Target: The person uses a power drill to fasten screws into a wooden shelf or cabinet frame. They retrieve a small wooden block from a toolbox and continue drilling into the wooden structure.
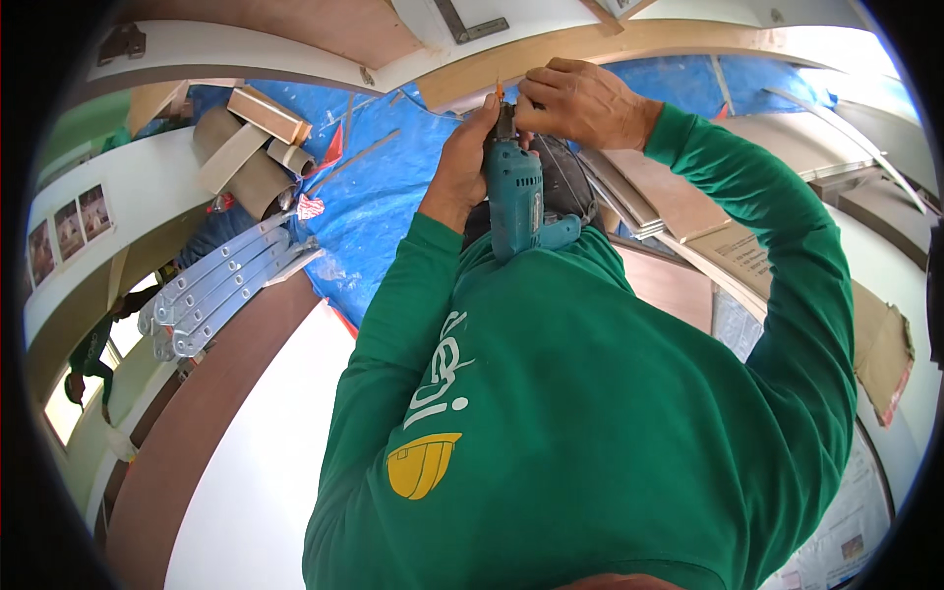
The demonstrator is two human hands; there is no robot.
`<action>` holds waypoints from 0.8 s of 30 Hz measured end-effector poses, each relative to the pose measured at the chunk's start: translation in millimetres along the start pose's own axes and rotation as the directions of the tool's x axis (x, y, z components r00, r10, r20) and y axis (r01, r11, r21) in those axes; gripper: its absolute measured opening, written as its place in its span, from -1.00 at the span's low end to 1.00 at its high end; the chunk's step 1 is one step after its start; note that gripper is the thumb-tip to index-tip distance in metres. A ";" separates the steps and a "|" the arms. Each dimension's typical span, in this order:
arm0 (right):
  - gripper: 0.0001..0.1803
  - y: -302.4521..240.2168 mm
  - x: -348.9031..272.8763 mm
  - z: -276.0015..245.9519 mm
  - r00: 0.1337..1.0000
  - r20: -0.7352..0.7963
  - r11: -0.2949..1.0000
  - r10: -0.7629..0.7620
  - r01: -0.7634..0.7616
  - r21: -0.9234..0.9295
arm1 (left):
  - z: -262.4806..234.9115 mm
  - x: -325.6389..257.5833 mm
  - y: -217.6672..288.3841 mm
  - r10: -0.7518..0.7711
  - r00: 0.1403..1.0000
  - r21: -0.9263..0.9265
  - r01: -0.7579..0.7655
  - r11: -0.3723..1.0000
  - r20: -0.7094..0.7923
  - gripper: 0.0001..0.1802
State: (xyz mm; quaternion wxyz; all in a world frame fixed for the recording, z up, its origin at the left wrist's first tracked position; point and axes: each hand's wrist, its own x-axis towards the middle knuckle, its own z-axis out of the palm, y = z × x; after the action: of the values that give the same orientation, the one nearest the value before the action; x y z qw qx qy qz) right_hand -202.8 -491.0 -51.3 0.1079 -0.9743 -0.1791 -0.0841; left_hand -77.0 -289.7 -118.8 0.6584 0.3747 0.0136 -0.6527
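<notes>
A teal power drill [515, 197] rests against my belly with its chuck [505, 122] pointing away from me. My left hand [464, 162] is closed around the front of the drill, its thumb lying alongside the chuck. From the right, my right hand [587, 104] reaches over with curled fingers pressed together at the chuck's side. Whatever those fingers pinch is hidden. A thin bit with an orange part [499, 90] sticks out at the chuck's tip. Both of my arms are in green sleeves.
Blue sheeting [369, 177] covers the floor ahead. A folded metal ladder [221, 285] lies at left, near wood offcuts [267, 116]. A wooden edge [580, 47] with a metal square [472, 22] beyond it spans the front. Boards and cardboard [723, 256] lie right. Another person [93, 349] is far left.
</notes>
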 end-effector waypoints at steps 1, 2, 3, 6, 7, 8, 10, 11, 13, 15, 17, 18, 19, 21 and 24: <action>-0.73 1.2 0.1 0.2 0.999 -0.025 0.999 -0.024 0.023 -0.047 | 3.0 -2.8 1.4 0.000 1.000 -0.028 -0.001 1.000 -0.019 -0.50; -0.75 2.2 -0.4 1.0 0.998 -0.049 0.994 -0.050 0.046 -0.094 | 4.0 -6.8 2.7 0.021 1.000 -0.073 -0.020 0.997 0.021 -0.52; -0.73 1.6 -2.9 4.2 0.994 -0.106 0.997 0.007 -0.015 -0.072 | 4.6 -11.4 4.0 0.044 0.997 -0.118 -0.036 0.992 0.059 -0.54; -0.67 -12.9 -11.4 21.6 0.959 -0.220 0.984 0.176 -0.173 0.034 | -0.5 -16.3 -1.7 0.061 0.996 -0.128 -0.052 0.990 0.072 -0.57; -0.64 -19.4 -11.9 24.8 0.945 -0.224 0.971 0.237 -0.226 0.077 | -1.1 -15.5 -2.1 0.056 0.996 -0.109 -0.049 0.993 0.063 -0.57; -0.61 -22.1 -11.3 25.8 0.927 -0.226 0.953 0.298 -0.277 0.121 | -2.3 -15.3 -0.7 0.070 0.995 -0.097 -0.063 0.993 0.067 -0.58; -0.65 -25.5 -8.1 22.7 0.882 -0.239 0.902 0.405 -0.343 0.262 | -4.2 -18.3 -1.7 0.081 0.994 -0.072 -0.076 0.995 0.070 -0.58; -0.67 -28.4 -7.3 20.5 0.854 -0.236 0.863 0.465 -0.377 0.336 | -5.2 -18.3 -2.1 0.073 0.994 -0.075 -0.067 0.995 0.087 -0.59; -0.68 -29.4 -7.3 11.9 0.761 0.005 0.475 0.649 -0.411 0.778 | -6.3 -15.8 0.1 0.056 0.991 -0.084 -0.046 0.995 0.119 -0.60; -0.71 -31.7 -14.2 9.9 0.673 0.288 -0.028 0.681 -0.369 0.929 | -6.9 -18.3 -2.6 0.059 0.988 -0.090 -0.047 0.995 0.141 -0.62; -0.74 -23.7 -24.8 9.3 0.608 0.523 -0.462 0.598 -0.272 0.844 | -5.0 -17.3 -1.4 0.066 0.986 -0.081 -0.054 0.995 0.156 -0.63; -0.72 -22.2 -24.6 12.3 0.626 0.512 -0.420 0.588 -0.306 0.855 | -4.0 -17.5 -1.3 0.066 0.985 -0.073 -0.055 0.996 0.157 -0.63; -0.71 -20.2 -25.4 15.8 0.639 0.498 -0.372 0.587 -0.333 0.866 | -1.6 -14.0 0.2 0.061 0.984 -0.060 -0.051 0.997 0.168 -0.63; -0.69 -24.0 -26.6 24.9 0.659 0.497 -0.384 0.565 -0.323 0.865 | -4.6 -15.2 -4.8 0.076 0.987 -0.032 -0.072 0.997 0.142 -0.62; -0.71 -22.5 -19.8 15.1 0.685 0.567 -0.530 0.458 -0.302 0.792 | -1.8 -6.0 -6.9 0.115 0.971 -0.067 -0.103 0.992 0.208 -0.61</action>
State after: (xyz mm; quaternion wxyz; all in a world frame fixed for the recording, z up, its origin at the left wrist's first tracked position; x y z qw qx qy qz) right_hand -227.4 -473.4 -65.8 0.8549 -0.4518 0.2372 0.0932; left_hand -83.0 -282.8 -120.3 0.7012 0.2850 -0.0590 -0.6509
